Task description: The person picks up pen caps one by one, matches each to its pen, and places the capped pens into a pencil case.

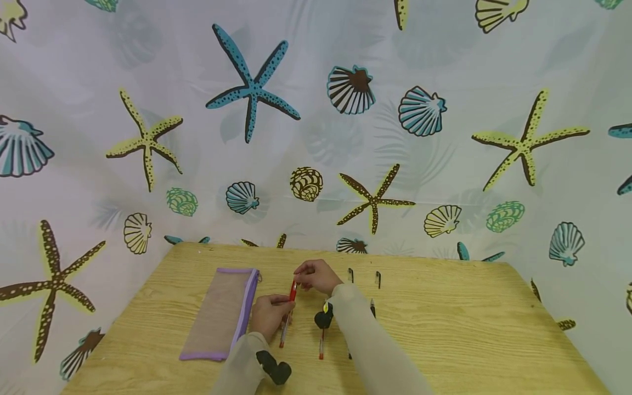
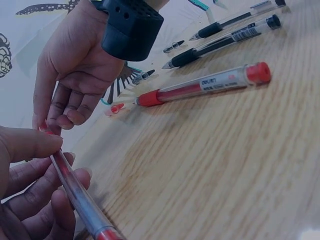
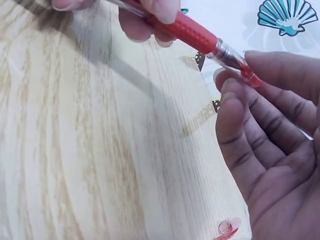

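Note:
My left hand holds a clear-barrelled red gel pen with its thumb and fingers, tip pointing away from me. At that tip, my right hand pinches a small clear and red cap between thumb and fingertips. The cap is around or against the pen's point; how far it sits on cannot be told. Beside the hands, a second red pen lies uncapped on the table, its tip bare. Its red cap lies just beyond that tip.
Two uncapped black pens lie farther right, partly behind my right forearm in the head view. Their black caps lie beyond them. A purple-edged mesh pouch lies left on the wooden table; a patterned curtain hangs behind.

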Demonstrator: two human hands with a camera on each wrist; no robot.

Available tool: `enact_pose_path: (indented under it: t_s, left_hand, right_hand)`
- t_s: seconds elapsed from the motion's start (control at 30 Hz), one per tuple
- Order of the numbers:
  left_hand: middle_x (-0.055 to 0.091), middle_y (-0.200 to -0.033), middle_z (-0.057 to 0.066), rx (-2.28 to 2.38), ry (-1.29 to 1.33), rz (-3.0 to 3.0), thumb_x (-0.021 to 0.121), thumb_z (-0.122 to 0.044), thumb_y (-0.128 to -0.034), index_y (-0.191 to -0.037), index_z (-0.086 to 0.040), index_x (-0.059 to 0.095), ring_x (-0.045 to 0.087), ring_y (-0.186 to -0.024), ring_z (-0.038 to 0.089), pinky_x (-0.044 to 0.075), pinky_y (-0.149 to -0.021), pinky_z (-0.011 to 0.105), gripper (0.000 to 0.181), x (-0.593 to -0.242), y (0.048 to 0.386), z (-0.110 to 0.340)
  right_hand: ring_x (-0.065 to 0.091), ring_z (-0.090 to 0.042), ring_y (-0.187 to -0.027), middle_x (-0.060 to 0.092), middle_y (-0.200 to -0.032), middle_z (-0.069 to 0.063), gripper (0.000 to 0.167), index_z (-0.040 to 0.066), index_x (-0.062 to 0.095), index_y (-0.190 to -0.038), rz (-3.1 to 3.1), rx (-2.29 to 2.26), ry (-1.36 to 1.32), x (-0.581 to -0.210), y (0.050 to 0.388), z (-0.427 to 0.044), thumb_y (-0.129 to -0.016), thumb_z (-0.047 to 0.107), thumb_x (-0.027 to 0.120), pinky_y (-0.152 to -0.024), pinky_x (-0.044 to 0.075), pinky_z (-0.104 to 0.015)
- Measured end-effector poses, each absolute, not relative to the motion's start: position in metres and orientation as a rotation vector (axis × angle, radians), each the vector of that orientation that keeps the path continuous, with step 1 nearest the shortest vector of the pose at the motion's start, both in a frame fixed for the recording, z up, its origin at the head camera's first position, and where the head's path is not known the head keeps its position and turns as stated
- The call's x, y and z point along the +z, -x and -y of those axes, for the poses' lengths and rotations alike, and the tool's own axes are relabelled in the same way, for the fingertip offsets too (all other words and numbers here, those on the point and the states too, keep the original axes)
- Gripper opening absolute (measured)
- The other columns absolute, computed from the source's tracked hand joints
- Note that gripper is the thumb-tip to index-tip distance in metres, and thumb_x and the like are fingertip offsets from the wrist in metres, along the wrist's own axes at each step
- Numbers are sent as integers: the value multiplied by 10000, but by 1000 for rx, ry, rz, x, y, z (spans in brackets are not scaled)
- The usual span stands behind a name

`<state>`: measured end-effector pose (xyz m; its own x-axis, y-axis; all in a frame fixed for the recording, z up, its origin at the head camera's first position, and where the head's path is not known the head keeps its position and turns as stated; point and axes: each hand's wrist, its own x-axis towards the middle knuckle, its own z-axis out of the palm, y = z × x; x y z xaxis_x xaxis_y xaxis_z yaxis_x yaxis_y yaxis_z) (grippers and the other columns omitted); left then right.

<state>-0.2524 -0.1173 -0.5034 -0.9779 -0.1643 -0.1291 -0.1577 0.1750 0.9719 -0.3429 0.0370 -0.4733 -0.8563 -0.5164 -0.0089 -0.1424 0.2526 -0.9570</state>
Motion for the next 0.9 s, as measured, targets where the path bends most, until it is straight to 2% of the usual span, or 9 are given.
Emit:
enact_pose_path:
  t_s: [0.23, 0.53, 0.8, 0.9]
  left_hand:
    - [698, -789, 101, -2008, -321, 2395, 702, -115, -869, -1056, 33, 697, 621, -555, 131, 465, -469, 239, 238, -504, 254, 118]
    - [694, -777, 112, -2058, -321, 2365, 705, -87, -868, -1022, 57, 697, 606, -552, 124, 466, -484, 239, 211, -505, 253, 118]
    - [688, -764, 103, -2081, -325, 2327, 696, -34, -859, -1013, 96, 681, 589, -541, 114, 457, -479, 228, 202, -505, 252, 116]
    - [686, -749, 97, -2077, -326, 2318, 692, -16, -854, -1010, 108, 678, 584, -531, 109, 451, -472, 227, 200, -505, 251, 115]
  right_hand:
    - [639, -408, -830, 693, -857, -98, 178, -76, 655, -1026, -2202, -1665, 579, -475, 345, -38, -919, 65, 636, -713, 555, -405]
    - [626, -459, -849, 699, -880, -138, 173, -76, 674, -1007, -2199, -1685, 578, -478, 344, -39, -911, 65, 648, -725, 555, -433]
    - [667, -321, -766, 700, -824, -77, 137, -78, 685, -979, -2182, -1702, 555, -480, 344, -38, -895, 26, 656, -709, 563, -418]
    - [672, -317, -764, 705, -826, -87, 140, -86, 685, -979, -2172, -1711, 550, -480, 344, -38, -893, 21, 656, -706, 564, -420]
